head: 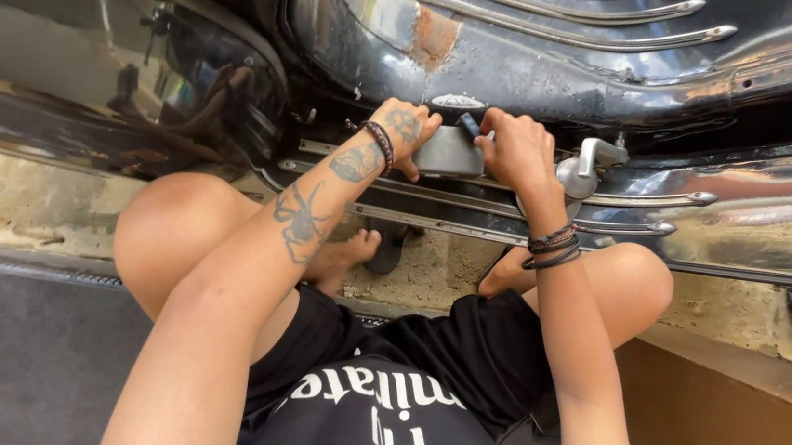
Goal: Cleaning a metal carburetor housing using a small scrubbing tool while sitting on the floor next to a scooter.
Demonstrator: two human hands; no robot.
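Head cam, looking down at a person squatting by a black vehicle body (pixel 547 63), shiny w/ chrome trim strips (pixel 476 196) and a rust patch (pixel 431 34) at 12 o'clock of the hands. Both hands up on a grey metal part (pixel 448 152) mounted low on the body, just above the strips. Left hand (pixel 403 131), tattooed, bead bracelet at wrist, sits at 9 o'clock of the part, fingers curled round its left edge, thumb under; partly closed, gripping or at least pressing it. Right hand (pixel 516 150) at 3 o'clock of the part, fingers bent nearly shut, pinching a small dark piece (pixel 469 123) on top of the part; can't tell what that piece is. Cord bracelets on right wrist. Chrome lever (pixel 587 164) sits just beside right hand at 3 o'clock, not touched. Person wears black shorts (pixel 461 355) and black tee w/ white print. Knees spread, bare feet (pixel 344 256) on rough concrete ground (pixel 21 201) under the body. Dark panel (pixel 16 350) at 8 o'clock, brown ledge (pixel 725 428) at 4 o'clock.
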